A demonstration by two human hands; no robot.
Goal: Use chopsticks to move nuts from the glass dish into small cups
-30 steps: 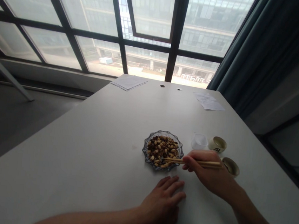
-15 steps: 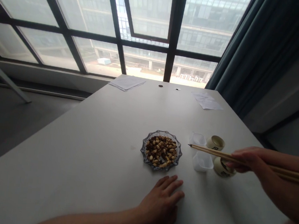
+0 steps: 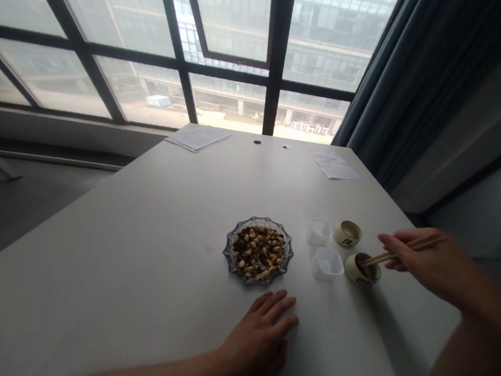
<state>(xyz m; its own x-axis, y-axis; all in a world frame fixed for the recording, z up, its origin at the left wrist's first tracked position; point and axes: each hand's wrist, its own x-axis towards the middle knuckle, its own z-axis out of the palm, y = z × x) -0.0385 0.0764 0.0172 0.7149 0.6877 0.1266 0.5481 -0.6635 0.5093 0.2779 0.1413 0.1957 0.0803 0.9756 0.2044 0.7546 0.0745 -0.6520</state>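
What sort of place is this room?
Probably an upper-floor office or meeting room: tall gridded windows look down and across at a glass-fronted building, and a long white table has loose sheets of paper on it.

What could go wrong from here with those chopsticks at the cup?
The chopsticks, held in the right hand, reach into the small ceramic cup. A knock from the tips could tip or shift it. The clear plastic container sits close beside that cup, so it might get bumped too. Anything lifted from the heaped nuts on the glass plate could slip from the tips and scatter on the table.
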